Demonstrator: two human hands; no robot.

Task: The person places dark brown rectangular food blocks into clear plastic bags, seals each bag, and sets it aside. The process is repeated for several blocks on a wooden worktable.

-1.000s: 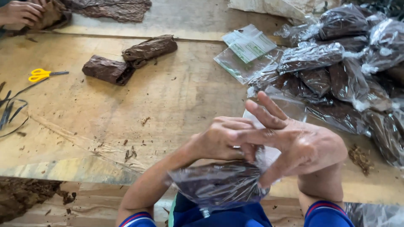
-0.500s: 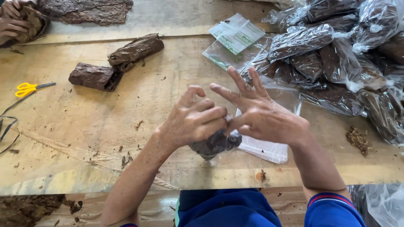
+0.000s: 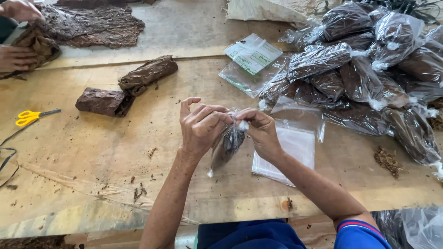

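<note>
Both my hands hold one clear plastic bag filled with dark brown leaf, above the wooden table. My left hand pinches the bag's twisted top from the left. From the right, my right hand grips the same neck, fingers closed on the plastic. The bag hangs down between the hands, tilted to the lower left. A stack of flat empty clear bags lies just right of my hands.
A heap of filled, tied bags covers the right side. Two rolled leaf bundles and yellow scissors lie at the left. Another person's hands work on leaves at the far left. Printed empty bags lie behind.
The bag, first held wide near my body, has been gathered and twisted at its neck. My right fingers, spread earlier, have closed on it. Both hands moved forward over the table.
</note>
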